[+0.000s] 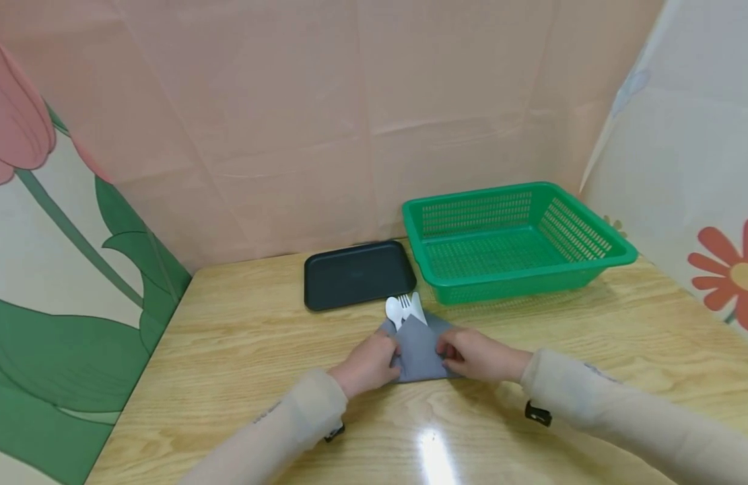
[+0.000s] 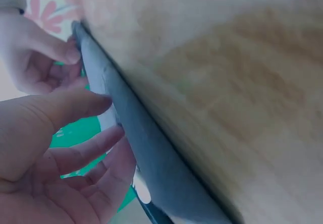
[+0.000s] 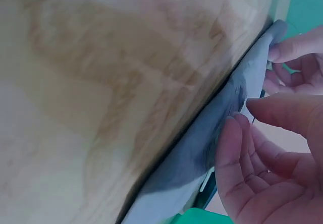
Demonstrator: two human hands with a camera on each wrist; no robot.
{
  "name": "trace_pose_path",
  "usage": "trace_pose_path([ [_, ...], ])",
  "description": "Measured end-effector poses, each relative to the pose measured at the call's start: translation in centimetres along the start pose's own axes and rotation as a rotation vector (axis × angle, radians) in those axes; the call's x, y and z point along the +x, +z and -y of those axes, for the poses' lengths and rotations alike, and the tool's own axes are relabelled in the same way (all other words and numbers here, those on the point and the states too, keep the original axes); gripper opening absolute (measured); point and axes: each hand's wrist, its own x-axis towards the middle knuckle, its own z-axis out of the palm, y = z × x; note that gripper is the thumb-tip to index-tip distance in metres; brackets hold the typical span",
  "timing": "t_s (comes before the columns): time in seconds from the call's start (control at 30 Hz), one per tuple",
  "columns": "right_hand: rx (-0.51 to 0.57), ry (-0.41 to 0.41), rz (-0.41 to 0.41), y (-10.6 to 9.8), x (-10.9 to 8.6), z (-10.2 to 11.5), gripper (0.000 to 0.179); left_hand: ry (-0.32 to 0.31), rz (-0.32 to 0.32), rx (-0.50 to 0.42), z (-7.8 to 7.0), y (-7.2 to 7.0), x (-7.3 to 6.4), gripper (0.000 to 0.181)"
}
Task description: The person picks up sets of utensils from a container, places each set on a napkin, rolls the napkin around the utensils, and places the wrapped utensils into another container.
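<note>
On the table lies a grey cloth napkin point(image 1: 419, 353), its lower part folded up to a point over some cutlery. A white spoon point(image 1: 394, 310), a fork point(image 1: 404, 302) and a knife point(image 1: 418, 307) stick out of its top; their handles are hidden beneath the cloth. My left hand point(image 1: 370, 360) pinches the left side of the napkin between thumb and fingers. At the opposite side my right hand point(image 1: 479, 353) pinches a fold of the cloth, seen closer in the right wrist view, where the thumb and fingertips meet the grey napkin point(image 3: 202, 138).
Behind the napkin lies a black tray point(image 1: 358, 275). To its right stands a green plastic basket point(image 1: 531, 273) with slotted walls, close to the right hand. All rest on a wood-grain table point(image 1: 246, 337), with a pink cloth backdrop point(image 1: 277, 135) along its far edge.
</note>
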Motion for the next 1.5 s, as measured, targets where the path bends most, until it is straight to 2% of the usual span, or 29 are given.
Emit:
trace_pose_path([
  [0.27,0.08,0.055,0.037,0.4,0.0,0.0,0.014,0.014,-0.009,0.037,-0.4,0.6,-0.2,0.011],
  [0.5,0.129,0.069,0.045,0.6,-0.2,-0.3,0.015,0.051,-0.029,0.22,-0.8,1.3,-0.5,0.021],
  [0.6,0.147,0.075,0.056,0.7,-0.2,-0.4,0.015,0.055,-0.032,0.262,-1.0,1.7,-0.7,0.021],
  [0.8,0.136,0.032,0.064,0.8,-0.2,-0.6,0.016,0.037,-0.025,0.262,-1.2,1.8,-0.9,0.023],
  [1.07,0.124,0.007,0.082,0.5,-0.3,-0.6,0.019,0.072,-0.012,0.272,-1.1,1.6,-1.0,0.025],
  [1.3,0.13,0.028,0.096,0.4,-0.4,-0.3,0.032,0.097,-0.008,0.305,-0.8,1.6,-0.9,0.026],
  [1.5,0.149,0.052,0.123,0.3,-0.3,-0.6,0.021,0.075,-0.024,0.3,-1.1,1.7,-1.0,0.021],
])
